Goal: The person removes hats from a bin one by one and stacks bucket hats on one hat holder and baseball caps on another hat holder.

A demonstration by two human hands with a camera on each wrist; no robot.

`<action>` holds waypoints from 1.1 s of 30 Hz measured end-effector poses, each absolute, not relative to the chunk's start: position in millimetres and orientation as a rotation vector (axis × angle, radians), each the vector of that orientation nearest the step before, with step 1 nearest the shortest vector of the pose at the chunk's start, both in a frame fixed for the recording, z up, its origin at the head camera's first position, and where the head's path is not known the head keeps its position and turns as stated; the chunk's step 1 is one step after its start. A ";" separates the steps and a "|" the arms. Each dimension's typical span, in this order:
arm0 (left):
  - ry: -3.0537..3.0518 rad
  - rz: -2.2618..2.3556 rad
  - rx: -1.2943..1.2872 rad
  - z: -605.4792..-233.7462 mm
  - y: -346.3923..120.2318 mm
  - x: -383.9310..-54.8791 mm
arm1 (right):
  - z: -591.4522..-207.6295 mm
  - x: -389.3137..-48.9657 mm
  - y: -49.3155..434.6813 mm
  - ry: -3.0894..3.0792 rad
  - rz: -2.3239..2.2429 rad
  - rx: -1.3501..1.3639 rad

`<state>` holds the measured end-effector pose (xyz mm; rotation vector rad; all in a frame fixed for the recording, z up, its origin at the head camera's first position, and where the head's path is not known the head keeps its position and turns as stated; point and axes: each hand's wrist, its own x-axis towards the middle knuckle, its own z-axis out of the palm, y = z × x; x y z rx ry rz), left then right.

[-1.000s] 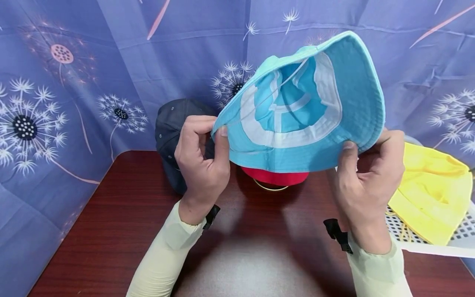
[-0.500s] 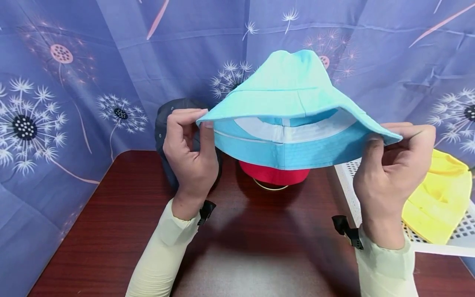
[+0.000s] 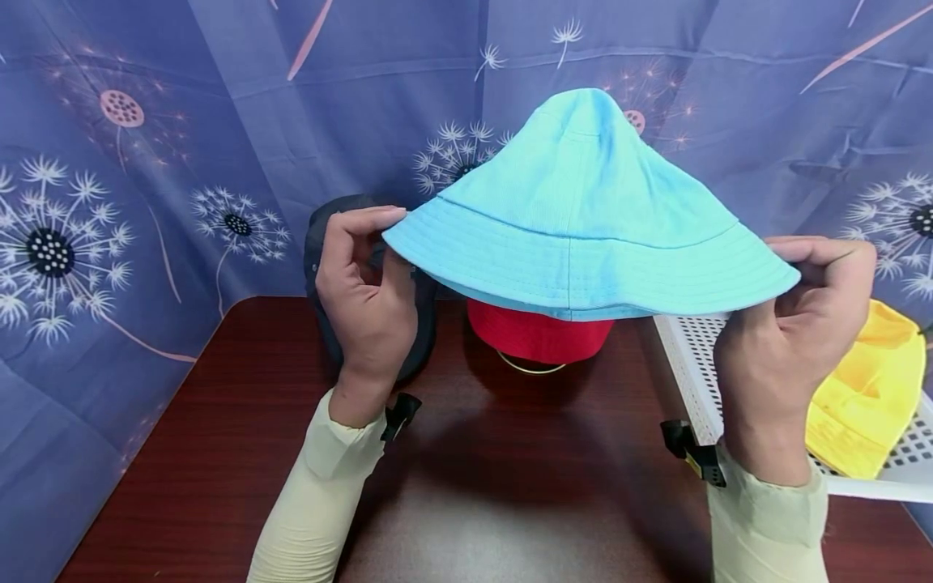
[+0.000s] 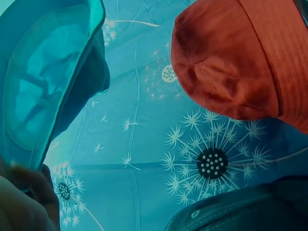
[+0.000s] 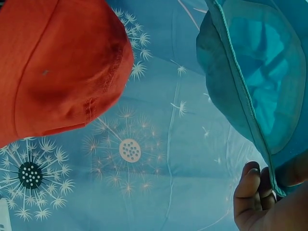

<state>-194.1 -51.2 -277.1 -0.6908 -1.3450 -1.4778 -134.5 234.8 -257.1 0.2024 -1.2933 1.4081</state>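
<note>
A light blue bucket hat [image 3: 583,202] is held up crown upward over the table, its brim stretched between both hands. My left hand [image 3: 372,308] pinches the brim's left edge between thumb and fingers. At the opposite end, my right hand [image 3: 794,348] pinches the brim's right edge. Each wrist view looks into the hat's underside; the left wrist view has the blue hat [image 4: 48,72] at left, the right wrist view has that hat [image 5: 250,72] at right. Behind and below it stands a red bucket hat [image 3: 539,332], partly hidden by the blue brim.
A dark cap [image 3: 335,235] sits behind my left hand. To the right, a white perforated basket [image 3: 692,380] holds a yellow hat [image 3: 867,397]. A gold-coloured ring [image 3: 532,370] shows under the red hat on the brown table [image 3: 474,486]. A patterned blue curtain [image 3: 255,121] hangs behind.
The blue bucket hat has turned from showing its inside to crown up, outside facing the head camera. My right hand has moved right, my left slightly left, spreading the brim.
</note>
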 end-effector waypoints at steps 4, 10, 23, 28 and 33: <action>-1.332 -1.571 -0.734 -276.9 -51.6 -192.8 | -258.2 -134.9 236.7 -1.283 1.437 0.208; -1.299 -1.541 -0.722 -275.5 -51.9 -193.0 | -261.2 -138.2 241.0 -1.294 1.508 0.179; -1.153 -1.518 -0.779 -271.4 -50.3 -190.4 | -267.1 -141.9 250.2 -1.335 2.115 0.076; -1.092 -1.528 -0.805 -268.0 -49.8 -190.3 | -271.2 -141.9 256.4 -1.278 2.429 0.260; -1.060 -1.544 -0.863 -266.5 -49.3 -190.2 | -274.0 -144.5 264.5 -1.039 2.799 0.427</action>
